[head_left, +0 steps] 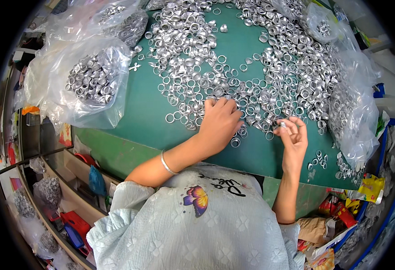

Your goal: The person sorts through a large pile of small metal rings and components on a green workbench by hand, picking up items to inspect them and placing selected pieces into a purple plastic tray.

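Observation:
Silver metal rings [197,83] lie in a broad loose heap on the green tabletop [148,121]. My left hand [221,120], a bangle on its wrist, reaches into the near edge of this heap. Its fingers are curled down among the rings, and what the fingertips grip is hidden. To the right, my right hand [293,137] is raised palm inward at the heap's near edge. Its thumb and fingers are bent together in a pinch, with something small and pale at the tips that I cannot make out.
A clear plastic bag [116,108] of rings sits at the left, and another plastic bag [359,130] lies along the right edge. A small group of rings [318,159] lies near the front right. Open drawers [82,168] stand at the lower left.

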{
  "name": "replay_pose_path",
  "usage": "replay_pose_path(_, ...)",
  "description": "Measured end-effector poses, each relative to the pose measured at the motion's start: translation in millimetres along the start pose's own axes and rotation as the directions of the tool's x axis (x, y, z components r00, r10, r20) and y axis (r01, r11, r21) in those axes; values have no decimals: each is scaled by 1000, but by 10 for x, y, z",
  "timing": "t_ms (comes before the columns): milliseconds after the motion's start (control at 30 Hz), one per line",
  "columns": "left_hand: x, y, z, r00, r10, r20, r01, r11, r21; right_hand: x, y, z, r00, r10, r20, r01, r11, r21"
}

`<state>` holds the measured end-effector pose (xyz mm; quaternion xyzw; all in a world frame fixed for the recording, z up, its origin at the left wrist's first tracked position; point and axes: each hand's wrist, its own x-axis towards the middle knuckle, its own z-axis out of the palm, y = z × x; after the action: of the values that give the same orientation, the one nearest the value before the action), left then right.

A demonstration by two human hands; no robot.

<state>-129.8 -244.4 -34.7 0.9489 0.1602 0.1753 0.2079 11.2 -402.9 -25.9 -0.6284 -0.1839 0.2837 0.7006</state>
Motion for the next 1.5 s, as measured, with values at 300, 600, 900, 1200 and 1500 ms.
replay_pose_path(300, 283, 38, 68, 979, -9, 205, -23, 988, 153, 59, -83, -93, 995, -70, 69, 97, 813, -575)
replay_pose_path(600, 257, -242, -56, 870, -269, 414, 400, -109, -910, 146, -64, 28, 947, -164, 277, 320, 401, -858)
replay_pose_path(900, 298, 27, 153, 984, 27, 175, 4, 985, -174, 256, -42, -382, 934, 274, 230, -357, 769, 530)
replay_pose_path(1200, 424, -77, 15, 794, -268, 546, 574, 34, -818, 377, 17, 6, 956, -222, 192, 254, 298, -920)
replay_pose_path(1500, 275, -78, 12, 980, -124, 155, 174, 913, -369, 274, -175, -202, 945, 210, 251, -313, 802, 509)
